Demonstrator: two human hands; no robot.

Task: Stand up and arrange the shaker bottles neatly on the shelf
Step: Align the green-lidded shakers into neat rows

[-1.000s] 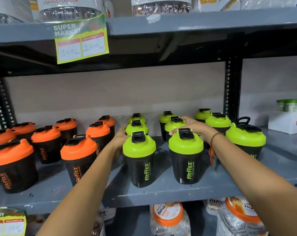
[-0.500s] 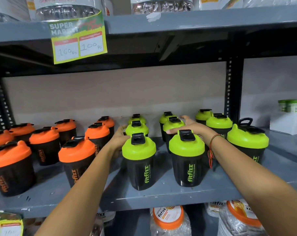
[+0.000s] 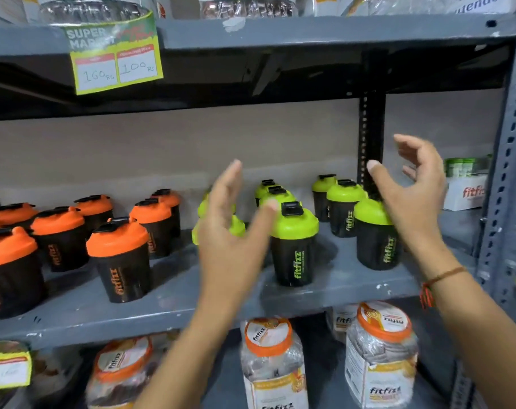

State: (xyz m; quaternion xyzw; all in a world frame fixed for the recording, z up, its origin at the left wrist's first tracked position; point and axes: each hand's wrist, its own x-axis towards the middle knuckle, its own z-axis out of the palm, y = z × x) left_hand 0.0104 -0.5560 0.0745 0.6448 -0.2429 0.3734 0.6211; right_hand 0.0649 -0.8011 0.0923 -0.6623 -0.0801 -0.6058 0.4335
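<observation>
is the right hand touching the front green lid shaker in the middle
Apart. The head view shows the right hand open and raised, with wall and shelf showing between it and the front green-lidded shaker.

Green-lidded shakers [image 3: 218,222] at frame centre mostly hidden behind the left hand [image 3: 230,231]. Orange-lidded shaker [image 3: 5,270] cut off at left edge. Price tag [image 3: 115,64] lettering blurred.

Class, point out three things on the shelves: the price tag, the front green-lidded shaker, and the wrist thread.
Price tag [image 3: 115,64], head view, on its white price boxes.
Front green-lidded shaker [image 3: 293,261], head view, on its black body.
Wrist thread [image 3: 441,277], head view, on the strand crossing the right wrist.
</observation>
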